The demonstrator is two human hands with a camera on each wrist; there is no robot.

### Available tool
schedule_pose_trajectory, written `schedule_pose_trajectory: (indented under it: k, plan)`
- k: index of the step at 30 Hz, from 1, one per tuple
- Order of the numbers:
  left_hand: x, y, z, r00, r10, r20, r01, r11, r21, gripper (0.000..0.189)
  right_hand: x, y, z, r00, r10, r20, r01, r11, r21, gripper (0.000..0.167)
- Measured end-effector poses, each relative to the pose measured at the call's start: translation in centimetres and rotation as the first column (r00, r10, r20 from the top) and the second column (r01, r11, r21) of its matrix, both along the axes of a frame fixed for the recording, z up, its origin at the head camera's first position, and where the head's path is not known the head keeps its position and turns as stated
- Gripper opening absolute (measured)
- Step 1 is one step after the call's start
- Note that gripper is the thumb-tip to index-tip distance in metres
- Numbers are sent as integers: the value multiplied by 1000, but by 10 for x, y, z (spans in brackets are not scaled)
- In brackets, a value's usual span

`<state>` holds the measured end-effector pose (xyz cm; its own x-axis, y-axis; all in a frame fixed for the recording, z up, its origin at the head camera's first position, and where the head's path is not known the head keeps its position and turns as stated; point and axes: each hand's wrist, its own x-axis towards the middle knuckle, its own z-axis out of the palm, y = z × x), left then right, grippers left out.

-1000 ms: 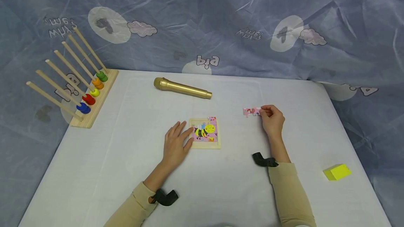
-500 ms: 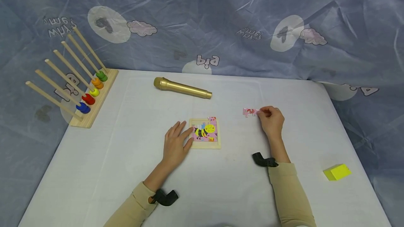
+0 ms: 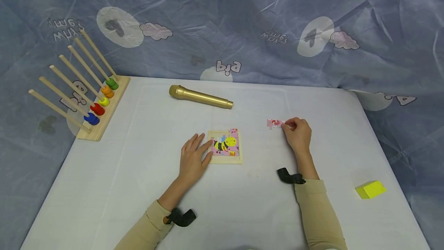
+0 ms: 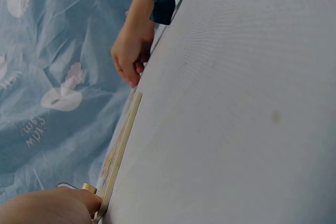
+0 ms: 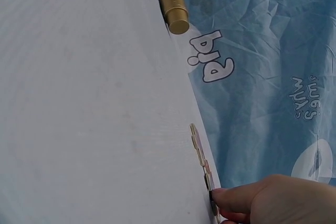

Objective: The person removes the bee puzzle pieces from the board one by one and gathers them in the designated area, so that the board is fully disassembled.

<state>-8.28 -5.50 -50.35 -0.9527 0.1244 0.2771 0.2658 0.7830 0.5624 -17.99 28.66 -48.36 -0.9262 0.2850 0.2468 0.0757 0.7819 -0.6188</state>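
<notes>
A square wooden puzzle tray (image 3: pixel 225 160) with a bee picture lies mid-table in the head view; one pink piece (image 3: pixel 232 130) sits over its top edge. My left hand (image 3: pixel 192 160) rests at the tray's left side, fingers extended, thumb and index finger touching the frame. To the right, a short row of pink jigsaw puzzle pieces (image 3: pixel 274 123) lies on the cloth. The thumb and fingers of my right hand (image 3: pixel 299 133) pinch the row's right end, hiding part of it. In the right wrist view the row's edge (image 5: pixel 199 153) runs up to the thumb.
A gold toy microphone (image 3: pixel 201 97) lies behind the tray. A wooden peg stand (image 3: pixel 104 120) with coloured rings stands at the far left. Near the table's right edge is a yellow block (image 3: pixel 370 190). A printed blue-grey cloth (image 3: pixel 222 22) hangs behind the table.
The fingers of my right hand have shifted slightly left and toward me, covering more of the row's right end. My left hand and the tray stay in place.
</notes>
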Motion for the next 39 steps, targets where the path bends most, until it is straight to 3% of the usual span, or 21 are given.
schedule_pose_trajectory:
  k: [17, 24, 31, 39]
  plan:
    - [1, 0, 0, 1000, -3, 2, 3, 1000, -9, 37, 3, 1, 0, 1000, 13, 25, -14, 999, 30, 18]
    - [0, 1, -1, 999, 0, -42, -1, 1000, -4, 36, 1, 1, -1, 1000, 28, -4, -28, 999, 42, 17]
    - [0, 0, 1, 1000, 1, 12, -1, 1000, -8, 36, -1, 0, -1, 1000, 12, 20, -13, 999, 52, 18]
    - [0, 0, 1, 1000, 2, 7, -2, 1000, -6, 36, -2, 0, 0, 1000, 13, 20, -14, 999, 35, 18]
